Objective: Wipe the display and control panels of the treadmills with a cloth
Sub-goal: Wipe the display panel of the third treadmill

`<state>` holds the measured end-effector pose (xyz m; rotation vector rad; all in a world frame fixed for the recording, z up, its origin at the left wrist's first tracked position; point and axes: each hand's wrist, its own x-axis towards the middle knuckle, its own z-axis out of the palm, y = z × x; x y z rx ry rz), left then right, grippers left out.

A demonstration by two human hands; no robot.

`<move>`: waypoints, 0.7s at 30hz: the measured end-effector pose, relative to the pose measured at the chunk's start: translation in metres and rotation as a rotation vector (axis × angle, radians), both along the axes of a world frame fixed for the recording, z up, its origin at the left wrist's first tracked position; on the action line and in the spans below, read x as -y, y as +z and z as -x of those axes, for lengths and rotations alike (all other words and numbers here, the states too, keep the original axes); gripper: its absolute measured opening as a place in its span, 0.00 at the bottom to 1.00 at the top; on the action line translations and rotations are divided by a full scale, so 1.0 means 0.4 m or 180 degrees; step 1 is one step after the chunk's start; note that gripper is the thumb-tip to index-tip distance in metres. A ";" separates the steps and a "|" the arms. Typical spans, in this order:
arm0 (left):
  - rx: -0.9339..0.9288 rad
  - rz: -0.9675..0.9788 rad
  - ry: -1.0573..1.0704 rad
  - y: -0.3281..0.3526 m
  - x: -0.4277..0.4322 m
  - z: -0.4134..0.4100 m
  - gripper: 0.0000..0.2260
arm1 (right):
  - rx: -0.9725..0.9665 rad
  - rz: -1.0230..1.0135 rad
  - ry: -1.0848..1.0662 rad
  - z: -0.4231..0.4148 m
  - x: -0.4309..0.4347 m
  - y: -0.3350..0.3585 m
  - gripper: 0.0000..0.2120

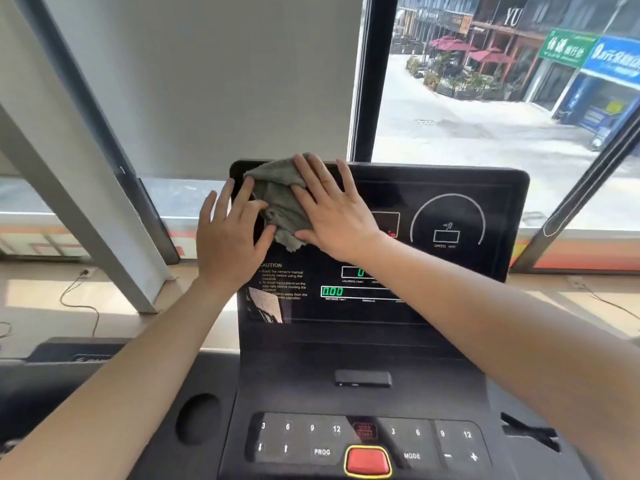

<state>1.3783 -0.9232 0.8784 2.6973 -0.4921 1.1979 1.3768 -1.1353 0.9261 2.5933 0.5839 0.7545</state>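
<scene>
A black treadmill display (450, 209) stands upright in front of me, with green digits lit in its lower part. A crumpled grey-green cloth (280, 202) lies against the display's upper left corner. My right hand (332, 213) presses flat on the cloth's right side, fingers straight and spread. My left hand (230, 237) lies flat at the display's left edge, its fingers and thumb touching the cloth's left side. Below, the control panel (367, 441) shows numbered keys, PROG and MODE keys and a red stop button (367, 460).
A grey slanted beam (79, 202) rises at the left. Behind the display are a window blind and a dark window post (374, 77). A round cup holder (197, 419) sits left of the control panel. Cables lie on the floor at both sides.
</scene>
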 end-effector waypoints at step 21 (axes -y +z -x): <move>-0.0381 0.0005 -0.0100 -0.056 -0.039 0.026 0.24 | -0.0117 -0.1329 -0.0641 0.113 -0.140 -0.111 0.32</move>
